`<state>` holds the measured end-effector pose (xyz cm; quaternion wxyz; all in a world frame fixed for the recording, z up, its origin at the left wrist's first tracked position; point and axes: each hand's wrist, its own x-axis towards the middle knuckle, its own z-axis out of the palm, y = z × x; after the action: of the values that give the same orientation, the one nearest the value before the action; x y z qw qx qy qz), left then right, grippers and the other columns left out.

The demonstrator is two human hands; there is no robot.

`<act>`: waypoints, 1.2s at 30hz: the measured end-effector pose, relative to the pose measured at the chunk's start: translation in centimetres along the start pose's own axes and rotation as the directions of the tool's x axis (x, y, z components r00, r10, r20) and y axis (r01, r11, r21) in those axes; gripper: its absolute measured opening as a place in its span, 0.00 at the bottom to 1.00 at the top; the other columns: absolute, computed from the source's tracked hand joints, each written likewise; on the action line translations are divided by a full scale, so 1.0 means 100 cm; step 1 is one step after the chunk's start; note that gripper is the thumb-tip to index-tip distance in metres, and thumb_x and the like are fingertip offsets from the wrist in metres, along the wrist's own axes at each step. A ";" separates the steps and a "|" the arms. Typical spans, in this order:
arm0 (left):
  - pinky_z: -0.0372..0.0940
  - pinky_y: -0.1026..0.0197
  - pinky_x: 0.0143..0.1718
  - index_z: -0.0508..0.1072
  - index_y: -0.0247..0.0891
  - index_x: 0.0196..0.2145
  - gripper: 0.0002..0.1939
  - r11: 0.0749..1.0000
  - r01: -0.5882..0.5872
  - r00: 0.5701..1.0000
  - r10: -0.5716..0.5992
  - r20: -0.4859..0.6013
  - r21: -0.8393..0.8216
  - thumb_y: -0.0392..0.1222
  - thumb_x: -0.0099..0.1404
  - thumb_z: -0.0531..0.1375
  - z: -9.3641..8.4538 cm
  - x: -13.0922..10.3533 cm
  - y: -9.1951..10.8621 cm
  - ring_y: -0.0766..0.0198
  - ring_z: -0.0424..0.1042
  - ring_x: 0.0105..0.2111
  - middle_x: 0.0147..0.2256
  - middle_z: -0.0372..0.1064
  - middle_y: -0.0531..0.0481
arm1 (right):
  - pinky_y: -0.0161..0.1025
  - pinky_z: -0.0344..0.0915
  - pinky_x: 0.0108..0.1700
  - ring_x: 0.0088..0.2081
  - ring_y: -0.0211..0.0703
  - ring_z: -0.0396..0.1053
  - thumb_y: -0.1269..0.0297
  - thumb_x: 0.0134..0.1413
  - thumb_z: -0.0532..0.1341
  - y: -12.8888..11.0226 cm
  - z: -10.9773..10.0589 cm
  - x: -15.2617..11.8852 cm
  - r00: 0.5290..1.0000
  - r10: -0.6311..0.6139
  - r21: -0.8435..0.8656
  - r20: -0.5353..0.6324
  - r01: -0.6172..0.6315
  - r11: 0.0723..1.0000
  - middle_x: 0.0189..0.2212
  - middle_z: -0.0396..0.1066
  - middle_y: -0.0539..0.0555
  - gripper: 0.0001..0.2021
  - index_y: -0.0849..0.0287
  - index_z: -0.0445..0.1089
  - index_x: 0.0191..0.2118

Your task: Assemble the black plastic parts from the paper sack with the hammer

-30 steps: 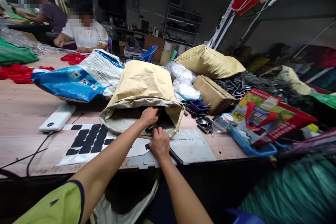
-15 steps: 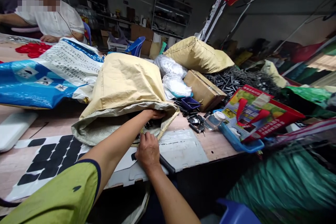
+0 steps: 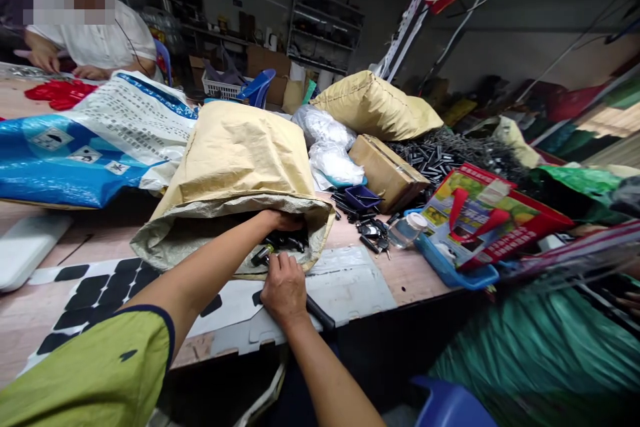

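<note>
A beige woven sack [image 3: 245,147] lies on the table with its mouth toward me. My left hand [image 3: 286,220] is inside the mouth, under the upper flap. Its fingers are mostly hidden, so I cannot tell what they hold. Black parts [image 3: 293,240] show in the opening below it. My right hand [image 3: 285,288] is closed over the sack's lower lip, its fingers curled at the edge. Beside its wrist lies a black tube [image 3: 320,312], close to the table edge. A black piece with a yellowish part [image 3: 263,255] sits just left of the right fingertips.
A sheet of black pads [image 3: 93,293] and a white box [image 3: 30,250] lie left. A blue printed bag [image 3: 65,160] stands behind them. Rightward are a cardboard box [image 3: 387,170], a clear jar [image 3: 406,230] and a blue tray [image 3: 450,267]. Another person [image 3: 100,47] sits across the table.
My left hand has shifted slightly left inside the sack, and more black parts show in the mouth. The sack's right edge has moved a little left. My right hand stays at the lip.
</note>
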<state>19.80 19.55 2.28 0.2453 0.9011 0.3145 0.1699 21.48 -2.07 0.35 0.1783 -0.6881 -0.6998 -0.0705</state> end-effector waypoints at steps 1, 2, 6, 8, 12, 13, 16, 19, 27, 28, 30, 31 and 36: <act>0.61 0.59 0.52 0.78 0.42 0.34 0.11 1.000 -0.007 1.000 0.006 0.028 0.022 0.48 0.54 0.65 -0.002 -0.004 0.000 0.50 0.68 0.52 0.49 0.77 0.45 | 0.44 0.57 0.40 0.41 0.51 0.61 0.70 0.56 0.62 0.000 0.000 0.000 1.000 -0.004 -0.003 -0.001 0.004 1.000 0.40 0.66 0.57 0.14 0.59 0.68 0.49; 0.61 0.59 0.53 0.78 0.42 0.34 0.11 0.999 -0.015 0.998 0.013 0.057 0.044 0.48 0.54 0.65 -0.005 -0.007 0.001 0.51 0.68 0.52 0.48 0.77 0.46 | 0.43 0.57 0.40 0.41 0.51 0.61 0.70 0.56 0.62 0.000 0.000 -0.001 1.000 -0.010 -0.006 -0.002 0.010 1.000 0.40 0.66 0.57 0.14 0.59 0.68 0.49; 0.62 0.57 0.51 0.79 0.42 0.37 0.12 0.991 -0.042 0.991 0.025 0.132 0.124 0.47 0.57 0.63 -0.016 -0.020 0.007 0.52 0.71 0.47 0.43 0.78 0.45 | 0.43 0.55 0.39 0.41 0.50 0.61 0.70 0.59 0.60 0.001 -0.003 -0.004 0.998 -0.056 -0.007 -0.007 0.056 0.998 0.39 0.67 0.56 0.12 0.58 0.69 0.49; 0.62 0.55 0.51 0.80 0.41 0.39 0.13 0.984 -0.044 0.988 0.017 0.155 0.171 0.48 0.58 0.62 -0.021 -0.029 0.009 0.51 0.73 0.43 0.41 0.78 0.43 | 0.43 0.54 0.39 0.40 0.49 0.61 0.71 0.60 0.59 0.002 -0.006 -0.007 0.996 -0.088 0.002 -0.005 0.088 0.996 0.39 0.67 0.56 0.13 0.57 0.69 0.50; 0.62 0.54 0.51 0.80 0.42 0.43 0.16 0.966 -0.067 0.988 0.029 0.154 0.249 0.49 0.63 0.57 -0.026 -0.050 0.008 0.50 0.73 0.44 0.44 0.78 0.43 | 0.43 0.53 0.39 0.41 0.49 0.60 0.72 0.60 0.59 0.006 -0.014 -0.016 0.990 -0.141 0.016 0.018 0.140 0.990 0.38 0.68 0.55 0.13 0.56 0.70 0.50; 0.63 0.55 0.50 0.80 0.43 0.44 0.17 0.963 -0.074 0.988 0.036 0.150 0.258 0.49 0.64 0.56 -0.027 -0.056 0.008 0.51 0.73 0.45 0.45 0.78 0.44 | 0.43 0.53 0.39 0.41 0.49 0.60 0.72 0.61 0.58 0.006 -0.016 -0.019 0.989 -0.149 0.016 0.022 0.148 0.989 0.38 0.68 0.55 0.13 0.56 0.70 0.50; 0.63 0.57 0.47 0.80 0.44 0.45 0.19 0.964 -0.030 0.994 0.000 0.112 0.263 0.52 0.66 0.54 -0.028 -0.075 0.008 0.52 0.74 0.44 0.44 0.78 0.44 | 0.44 0.53 0.40 0.41 0.49 0.60 0.73 0.61 0.57 0.004 -0.018 -0.028 0.989 -0.149 0.018 0.016 0.149 0.989 0.39 0.68 0.55 0.15 0.55 0.70 0.52; 0.63 0.57 0.41 0.81 0.42 0.41 0.20 0.959 0.061 0.995 -0.080 0.060 0.277 0.55 0.66 0.54 -0.031 -0.090 0.011 0.52 0.75 0.39 0.37 0.78 0.42 | 0.44 0.54 0.40 0.41 0.49 0.60 0.71 0.61 0.57 0.000 -0.016 -0.035 0.993 -0.117 0.039 -0.014 0.118 0.992 0.39 0.68 0.56 0.15 0.54 0.70 0.53; 0.60 0.58 0.36 0.81 0.41 0.38 0.19 0.920 0.043 0.999 -0.032 -0.036 0.389 0.54 0.67 0.54 -0.035 -0.108 0.018 0.53 0.74 0.38 0.36 0.78 0.42 | 0.42 0.55 0.41 0.42 0.49 0.60 0.69 0.60 0.59 -0.002 -0.013 -0.037 0.994 -0.100 0.116 -0.049 0.105 0.988 0.39 0.67 0.56 0.14 0.55 0.71 0.51; 0.61 0.57 0.38 0.81 0.42 0.39 0.18 0.916 0.043 0.998 -0.024 -0.052 0.399 0.53 0.67 0.54 -0.034 -0.110 0.019 0.53 0.74 0.40 0.38 0.78 0.43 | 0.42 0.56 0.42 0.42 0.50 0.60 0.70 0.59 0.59 -0.001 -0.013 -0.036 0.994 -0.099 0.122 -0.051 0.104 0.987 0.39 0.67 0.56 0.14 0.55 0.72 0.50; 0.61 0.54 0.44 0.80 0.44 0.43 0.17 0.918 0.032 0.997 0.001 -0.082 0.395 0.52 0.67 0.56 -0.030 -0.115 0.022 0.52 0.73 0.45 0.41 0.78 0.45 | 0.43 0.56 0.42 0.42 0.50 0.60 0.70 0.58 0.60 -0.002 -0.013 -0.036 0.994 -0.097 0.134 -0.055 0.104 0.986 0.39 0.67 0.56 0.14 0.56 0.72 0.50; 0.60 0.52 0.48 0.80 0.45 0.45 0.16 0.926 0.018 0.995 0.022 -0.101 0.377 0.51 0.68 0.56 -0.029 -0.119 0.022 0.52 0.72 0.47 0.43 0.78 0.46 | 0.43 0.56 0.42 0.42 0.50 0.60 0.70 0.58 0.60 -0.002 -0.014 -0.036 0.994 -0.097 0.138 -0.056 0.104 0.985 0.39 0.67 0.56 0.14 0.56 0.72 0.50; 0.53 0.48 0.61 0.77 0.46 0.50 0.16 0.988 -0.016 0.931 0.072 -0.357 0.156 0.50 0.71 0.55 -0.033 -0.156 0.019 0.55 0.67 0.56 0.52 0.75 0.49 | 0.42 0.58 0.42 0.41 0.49 0.61 0.72 0.57 0.59 -0.002 -0.014 -0.037 0.991 -0.106 0.153 -0.080 0.117 0.981 0.38 0.67 0.56 0.15 0.56 0.72 0.50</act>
<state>7.59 9.27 3.70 0.1107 0.8772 0.3459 0.3141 21.45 -6.02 0.43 0.2528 -0.6287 -0.7337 -0.0498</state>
